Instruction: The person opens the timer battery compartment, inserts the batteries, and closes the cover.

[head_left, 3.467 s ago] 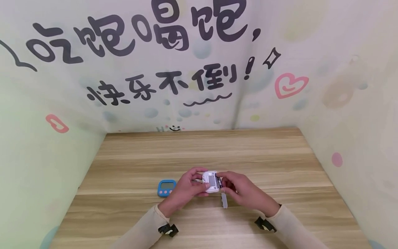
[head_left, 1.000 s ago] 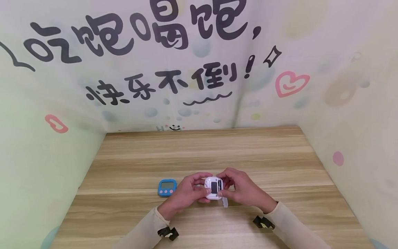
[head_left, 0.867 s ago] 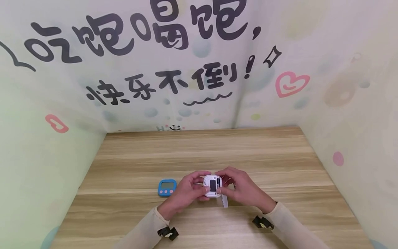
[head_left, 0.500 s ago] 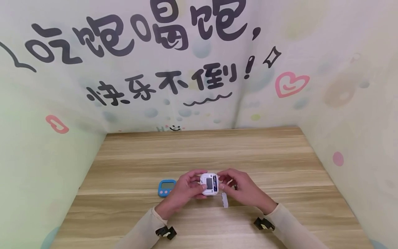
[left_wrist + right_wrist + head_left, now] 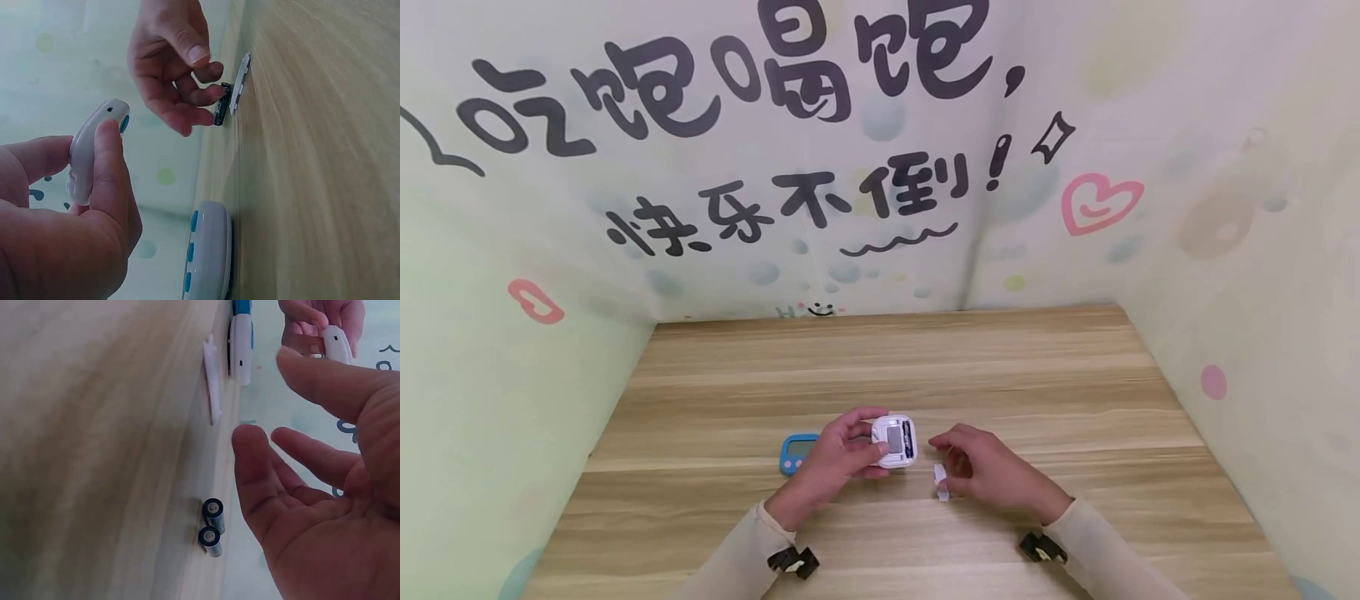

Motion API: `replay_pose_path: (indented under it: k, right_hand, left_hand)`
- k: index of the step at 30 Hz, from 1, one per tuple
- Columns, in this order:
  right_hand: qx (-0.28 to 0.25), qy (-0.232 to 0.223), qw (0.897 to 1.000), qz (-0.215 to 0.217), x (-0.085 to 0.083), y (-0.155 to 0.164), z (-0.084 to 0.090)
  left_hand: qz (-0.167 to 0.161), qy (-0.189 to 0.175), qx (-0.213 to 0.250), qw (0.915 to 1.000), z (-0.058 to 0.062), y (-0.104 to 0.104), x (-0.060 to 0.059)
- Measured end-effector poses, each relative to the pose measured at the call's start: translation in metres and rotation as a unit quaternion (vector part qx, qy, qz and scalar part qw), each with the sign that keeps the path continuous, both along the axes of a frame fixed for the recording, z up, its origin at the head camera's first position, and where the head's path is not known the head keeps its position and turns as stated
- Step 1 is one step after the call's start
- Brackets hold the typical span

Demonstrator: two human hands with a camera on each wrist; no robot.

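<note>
Left hand (image 5: 842,454): grips a white digital timer (image 5: 894,437) by its near side, thumb on the back casing, fingers underneath. The timer is raised clear of the tabletop (image 5: 880,358), back uppermost.

Right hand (image 5: 992,473): released. The right wrist view shows its fingers parted with nothing between them.

Change: half a second ago the right fingers lay at the timer's compartment edge. They now stand apart from it, and the hand has dropped towards the loose white cover (image 5: 941,473). The head view shows the thumb overlapping that cover; the right wrist view shows a gap. A dark battery (image 5: 907,439) lies lengthwise in the exposed compartment. Assessment: battery seating appears finished; the compartment is not yet covered.

Surroundings: a blue digital timer (image 5: 797,447) lies left of the left-hand grip. A second white timer (image 5: 214,250) rests below that grip, hidden from the head view. Two loose batteries (image 5: 213,510) lie side by side beyond the right hand.

Markings: black lettering (image 5: 808,177) on the back wall (image 5: 880,292) reads 吃饱喝饱, 快乐不倒! Battery print is too small to read. No brand is identifiable.
</note>
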State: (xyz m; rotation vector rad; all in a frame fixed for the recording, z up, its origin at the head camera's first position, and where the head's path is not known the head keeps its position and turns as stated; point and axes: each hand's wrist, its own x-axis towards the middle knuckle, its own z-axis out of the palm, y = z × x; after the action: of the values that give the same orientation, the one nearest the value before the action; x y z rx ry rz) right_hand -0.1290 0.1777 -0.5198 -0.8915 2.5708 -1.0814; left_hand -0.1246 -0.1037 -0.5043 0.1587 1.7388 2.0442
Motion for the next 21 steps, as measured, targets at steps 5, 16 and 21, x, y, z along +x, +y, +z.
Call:
replay_pose_path:
  k: [5, 16, 21]
  right_hand:
    - [0.034, 0.007, 0.999, 0.006, 0.0034, -0.0007, 0.0009]
    - [0.087, 0.009, 0.996, -0.007, 0.0073, -0.0036, -0.0045]
    - [0.099, 0.004, 0.995, -0.010, 0.0066, -0.0062, -0.0047]
  left_hand:
    - [0.003, -0.004, 0.000, 1.0000, 0.0019, -0.0013, 0.0001]
    - [0.001, -0.007, -0.010, 0.9999, 0.0041, -0.0023, 0.0002]
    - [-0.004, -0.005, -0.006, 1.0000, 0.0038, -0.0018, 0.0001]
